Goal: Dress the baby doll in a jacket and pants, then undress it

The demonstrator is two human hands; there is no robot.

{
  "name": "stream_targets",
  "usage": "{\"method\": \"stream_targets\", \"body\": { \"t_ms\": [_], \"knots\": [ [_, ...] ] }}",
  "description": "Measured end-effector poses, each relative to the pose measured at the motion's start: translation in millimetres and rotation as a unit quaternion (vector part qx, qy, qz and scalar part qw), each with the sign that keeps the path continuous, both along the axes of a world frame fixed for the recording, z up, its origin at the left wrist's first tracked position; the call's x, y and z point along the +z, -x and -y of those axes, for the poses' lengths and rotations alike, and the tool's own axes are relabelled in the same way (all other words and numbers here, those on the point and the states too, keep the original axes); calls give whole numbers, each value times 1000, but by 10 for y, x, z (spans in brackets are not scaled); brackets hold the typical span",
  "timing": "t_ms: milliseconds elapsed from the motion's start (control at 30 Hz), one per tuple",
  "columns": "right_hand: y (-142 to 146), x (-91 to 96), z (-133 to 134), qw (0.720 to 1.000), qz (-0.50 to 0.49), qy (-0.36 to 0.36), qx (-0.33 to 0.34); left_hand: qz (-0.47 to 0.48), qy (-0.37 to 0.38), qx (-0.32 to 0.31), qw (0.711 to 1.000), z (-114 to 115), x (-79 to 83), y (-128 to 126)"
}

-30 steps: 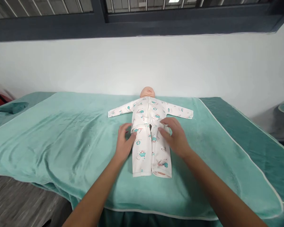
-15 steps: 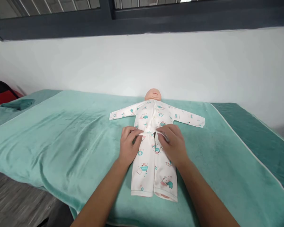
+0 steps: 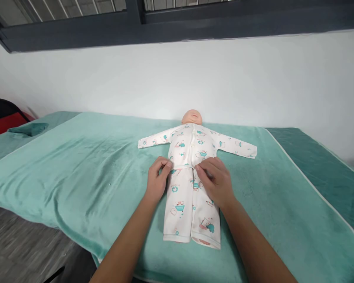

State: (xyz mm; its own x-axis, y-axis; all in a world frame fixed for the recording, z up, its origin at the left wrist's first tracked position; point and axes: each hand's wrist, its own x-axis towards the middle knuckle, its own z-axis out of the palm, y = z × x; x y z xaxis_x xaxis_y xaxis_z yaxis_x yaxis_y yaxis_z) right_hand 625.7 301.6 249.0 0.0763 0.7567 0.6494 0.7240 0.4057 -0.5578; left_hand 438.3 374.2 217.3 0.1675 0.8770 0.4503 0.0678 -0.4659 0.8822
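A baby doll (image 3: 192, 116) lies on its back, its head toward the wall. It wears a white baby shirt (image 3: 186, 143) with teal and pink prints, the sleeves spread out sideways. Matching baby trousers (image 3: 178, 218) cover its legs. At the shirt's lower left corner, my left hand (image 3: 157, 181) has its thumb and forefinger pinched on the hem. My right hand (image 3: 216, 181) pinches the same hem close to the front opening, and its curled fingers hide the hem's right part. The hem lies over the top of the trousers.
A teal blanket (image 3: 112, 188) covers the bed under the doll, with a darker teal cloth (image 3: 321, 169) at the right. Behind stand a white wall (image 3: 165, 78) and a dark window frame (image 3: 106, 33). A red and black item (image 3: 6, 120) sits at the far left.
My left hand has slid left along the shirt hem, from near the middle to its left corner. The hem now lies flatter over the trousers. My right hand stays near the front opening.
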Motion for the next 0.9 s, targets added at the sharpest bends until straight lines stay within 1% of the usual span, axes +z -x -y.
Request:
{"method": "stream_targets", "body": {
  "t_ms": [67,100,133,167,233,267,300,333,367,400,433,467,500,567,633,700,800,833,900],
  "knots": [
    [-19,-2,12,996,-90,22,16,30,64,2,998,-34,-22,-3],
    [-39,-7,13,987,-158,33,19,37,90,3,995,-50,-30,-7],
    [-66,-15,13,970,-239,39,20,42,112,6,993,-64,-34,-12],
    [-98,-27,9,945,-322,46,18,43,130,10,991,-73,-35,-17],
    [-167,-63,-3,884,-462,74,6,36,153,19,987,-81,-25,-29],
    [-200,-86,-10,857,-506,96,-2,26,157,26,987,-80,-19,-35],
    [-228,-110,-19,839,-530,123,-9,13,157,35,987,-78,-15,-40],
    [-253,-134,-30,829,-539,148,-15,0,153,46,987,-80,-15,-44],
    [-275,-156,-47,827,-538,163,-22,-9,148,56,987,-87,-20,-48],
    [-297,-175,-70,830,-531,166,-33,-10,147,64,987,-103,-29,-51],
    [-320,-191,-102,839,-517,161,-50,-5,149,69,986,-128,-42,-55],
    [-346,-202,-142,855,-490,153,-74,5,154,70,986,-163,-56,-58],
    [-374,-211,-188,879,-439,150,-107,16,159,70,985,-206,-69,-63],
    [-428,-227,-286,927,-293,161,-173,33,165,63,984,-302,-80,-77],
    [-463,-251,-369,949,-162,187,-197,38,166,41,985,-390,-63,-100],
    [-476,-285,-421,956,-77,204,-196,42,176,0,984,-449,-19,-132],
    [-484,-336,-461,955,30,191,-224,66,206,-63,974,-486,60,-194],
    [-490,-348,-475,952,54,187,-237,75,214,-81,971,-490,81,-217],
    [-507,-362,-508,944,72,199,-252,91,216,-102,967,-498,107,-261]
  ]
}}
